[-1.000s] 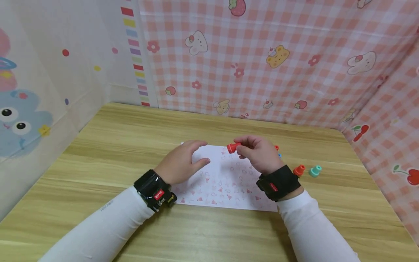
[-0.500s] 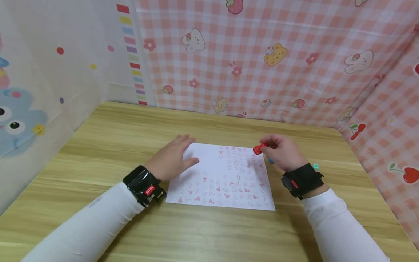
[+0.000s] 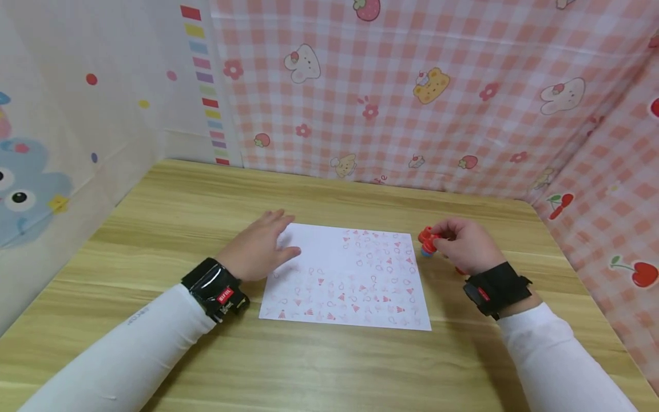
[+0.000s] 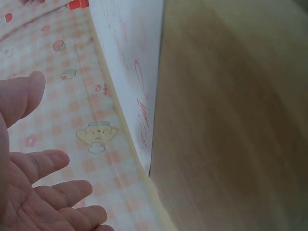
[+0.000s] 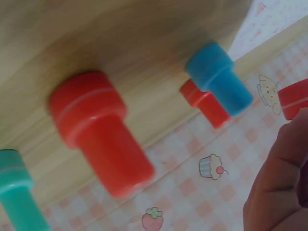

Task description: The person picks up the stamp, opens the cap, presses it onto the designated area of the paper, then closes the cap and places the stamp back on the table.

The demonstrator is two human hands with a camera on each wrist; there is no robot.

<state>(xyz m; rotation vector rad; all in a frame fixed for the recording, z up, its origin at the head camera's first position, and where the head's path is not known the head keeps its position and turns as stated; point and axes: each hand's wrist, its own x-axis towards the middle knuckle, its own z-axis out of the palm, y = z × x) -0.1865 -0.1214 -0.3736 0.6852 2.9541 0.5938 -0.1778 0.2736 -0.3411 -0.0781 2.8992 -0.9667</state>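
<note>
My right hand (image 3: 467, 246) pinches a red stamp (image 3: 429, 245) just past the paper's right edge. The same held stamp (image 5: 293, 99) shows at the right side of the right wrist view, above my finger. Close by stand a blue stamp (image 5: 219, 79) and a second red stamp (image 5: 207, 103). A larger-looking red stamp (image 5: 98, 127) and a teal stamp (image 5: 17, 185) stand nearer the wrist; the head view hides the teal one. My left hand (image 3: 254, 249), fingers spread and relaxed, hovers at the left side of a white sheet of paper (image 3: 319, 252) and holds nothing.
Rows of small red and pale printed marks cover much of the sheet. It lies on a wood-grain table (image 3: 309, 366). A pink checked cloth (image 3: 334, 103) hangs along the back and right, and a white patterned cloth (image 3: 123, 57) on the left.
My right hand has carried the red stamp rightward from over the paper to beside the blue stamp. My left hand has drawn back left, uncovering more of the sheet.
</note>
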